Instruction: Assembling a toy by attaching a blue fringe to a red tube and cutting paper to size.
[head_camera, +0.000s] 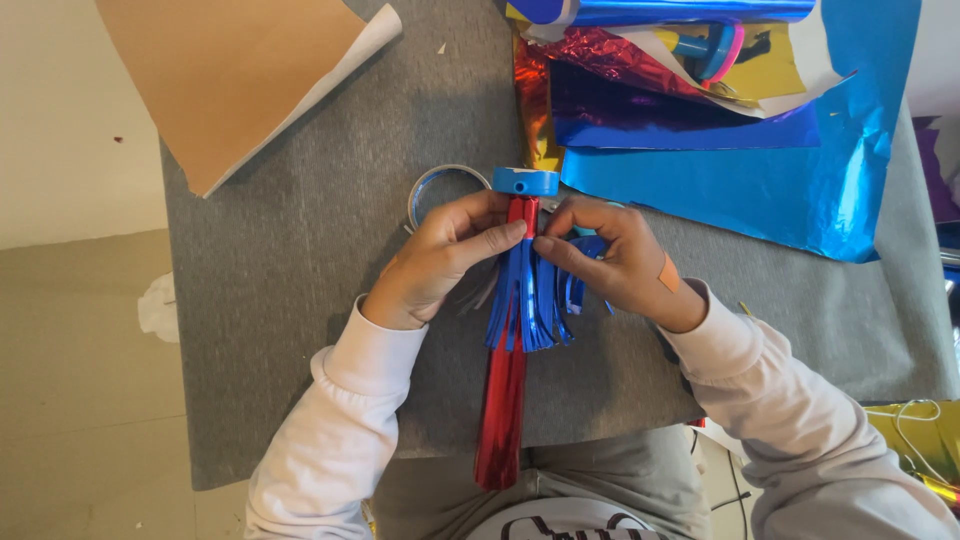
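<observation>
Red foil tube with blue foil fringe, blue cap

Shiny red, long and narrow, lying lengthwise on grey felt, cap end farthest from the body; blue fringe wrapped just below the cap, strips hanging loose down both sides.

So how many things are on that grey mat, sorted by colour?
Blue: 3, the fringe held by both hands, the round cap, the big foil sheet
Red: 2, the foil tube, the crumpled foil
Brown: 1, the paper sheet
Clear: 1, the tape ring
Yellow: 1, the sheet
Total: 8
</observation>
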